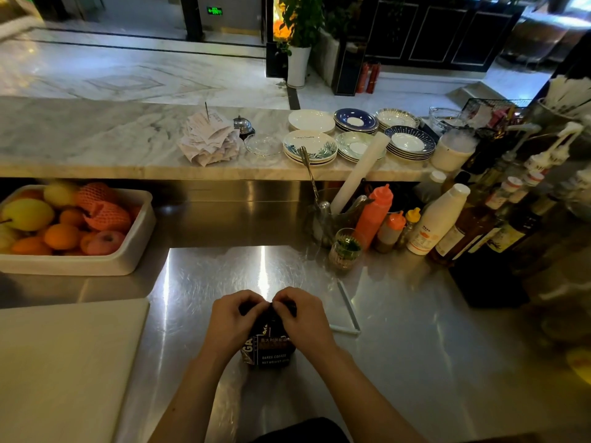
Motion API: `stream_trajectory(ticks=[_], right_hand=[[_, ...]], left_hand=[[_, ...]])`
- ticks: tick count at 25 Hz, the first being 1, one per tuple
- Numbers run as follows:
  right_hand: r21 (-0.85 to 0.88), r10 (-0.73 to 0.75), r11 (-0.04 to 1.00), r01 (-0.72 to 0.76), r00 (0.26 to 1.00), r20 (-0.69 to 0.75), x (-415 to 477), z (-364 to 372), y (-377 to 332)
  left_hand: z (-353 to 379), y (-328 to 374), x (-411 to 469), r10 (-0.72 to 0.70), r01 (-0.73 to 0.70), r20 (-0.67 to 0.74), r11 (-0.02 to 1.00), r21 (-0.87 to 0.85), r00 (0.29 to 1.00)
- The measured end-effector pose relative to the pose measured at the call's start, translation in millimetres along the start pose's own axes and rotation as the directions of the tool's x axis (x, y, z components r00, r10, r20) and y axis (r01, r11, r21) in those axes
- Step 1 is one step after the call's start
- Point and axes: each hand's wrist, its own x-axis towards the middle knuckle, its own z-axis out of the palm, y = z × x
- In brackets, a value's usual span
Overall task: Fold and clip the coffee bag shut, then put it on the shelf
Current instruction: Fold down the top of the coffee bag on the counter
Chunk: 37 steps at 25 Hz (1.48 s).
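Note:
A dark coffee bag [270,350] with white lettering stands upright on the steel counter [399,346], close to me in the middle. My left hand [233,318] pinches the bag's top from the left. My right hand [305,316] pinches it from the right. The fingertips of both hands meet over the crumpled top edge and hide most of it. A long pale clip bar [348,306] lies on the counter just right of my right hand, apart from it.
A white cutting board [64,362] lies front left. Behind it stands a white tub of fruit [134,251]. Squeeze bottles [374,215], syrup bottles and a small glass [347,247] crowd the right. The raised marble ledge [96,139] carries stacked plates, receipts and a bell.

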Motion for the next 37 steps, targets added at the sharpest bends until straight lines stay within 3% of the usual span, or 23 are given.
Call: stream_trajectory(ticks=[7, 13, 29, 37], right_hand=[[0.022, -0.004, 1.000, 0.003, 1.000, 0.024, -3, 0, -1], [-0.088, 0.044, 0.995, -0.046, 0.999, -0.029, -3, 0, -8], [-0.015, 0.024, 1.000, -0.025, 0.999, -0.040, -5, -16, 10], [-0.012, 0.093, 0.995, -0.095, 0.985, -0.149, -6, -20, 15]], left_hand=[[-3, 0, -6, -0.001, 0.000, -0.028, 1.000, -0.029, 1.000], [-6, 2, -11, -0.048, 0.047, -0.012, 0.996, -0.079, 0.999], [-11, 0, -14, -0.131, 0.121, -0.097, 0.988, -0.100, 0.987], [-20, -6, -13, -0.075, 0.075, -0.003, 0.995, -0.062, 0.997]])
